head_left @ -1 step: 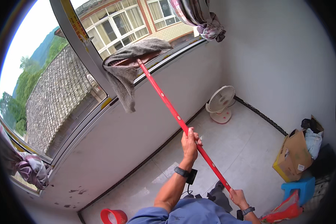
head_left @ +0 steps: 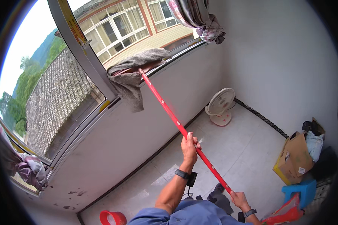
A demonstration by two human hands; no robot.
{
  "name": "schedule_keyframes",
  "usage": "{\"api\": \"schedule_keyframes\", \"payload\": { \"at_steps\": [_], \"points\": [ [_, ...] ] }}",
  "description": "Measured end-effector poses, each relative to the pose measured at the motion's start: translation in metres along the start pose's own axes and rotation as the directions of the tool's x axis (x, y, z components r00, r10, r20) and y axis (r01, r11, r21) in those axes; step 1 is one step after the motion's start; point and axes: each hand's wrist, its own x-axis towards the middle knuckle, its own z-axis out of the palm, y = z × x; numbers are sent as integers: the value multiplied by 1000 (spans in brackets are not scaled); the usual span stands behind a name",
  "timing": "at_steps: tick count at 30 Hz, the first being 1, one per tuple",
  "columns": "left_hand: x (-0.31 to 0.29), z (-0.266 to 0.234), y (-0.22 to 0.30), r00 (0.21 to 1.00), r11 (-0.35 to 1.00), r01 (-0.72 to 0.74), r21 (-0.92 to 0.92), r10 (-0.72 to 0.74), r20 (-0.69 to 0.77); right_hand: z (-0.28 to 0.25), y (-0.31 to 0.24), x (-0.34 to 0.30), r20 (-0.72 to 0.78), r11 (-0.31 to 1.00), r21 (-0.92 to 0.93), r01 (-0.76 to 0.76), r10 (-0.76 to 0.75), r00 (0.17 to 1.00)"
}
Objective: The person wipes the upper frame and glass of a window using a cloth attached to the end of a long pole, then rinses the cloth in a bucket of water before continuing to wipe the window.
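My left hand (head_left: 189, 149) wraps around the middle of the red handle of a broom (head_left: 165, 107). Near the handle's lower end, my right hand (head_left: 239, 199) is closed on it too. The handle slants up and left to a reddish head with some bristles showing. Over that head is draped a grey cloth (head_left: 133, 89), one end hanging down against the wall. Broom head and cloth are at the lower edge of the window opening, by the window sill rail (head_left: 172, 59); exact contact with the rail is hard to make out.
Left of the cloth stands a grey window frame (head_left: 95, 71). Knotted curtains (head_left: 211, 32) hang at both window ends. On the tiled floor are a white fan (head_left: 221, 107), a red bucket (head_left: 112, 217), a cardboard box (head_left: 294, 159) and a blue stool (head_left: 300, 193).
The broom head and cloth have dropped slightly in the view, closer to the sill. My left hand has lowered a little with the handle; both hands keep their grip.
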Motion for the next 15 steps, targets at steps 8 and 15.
{"api": "schedule_keyframes", "payload": {
  "at_steps": [8,15],
  "points": [
    [18,58,-49,993,998,15,-66,-22,-114,-116,1,21,-83,938,-346,2,-33,996],
    [69,129,-78,986,995,11,-96,-27,-163,-193,-19,54,41,983,-173,-60,68,997]
  ]
}}
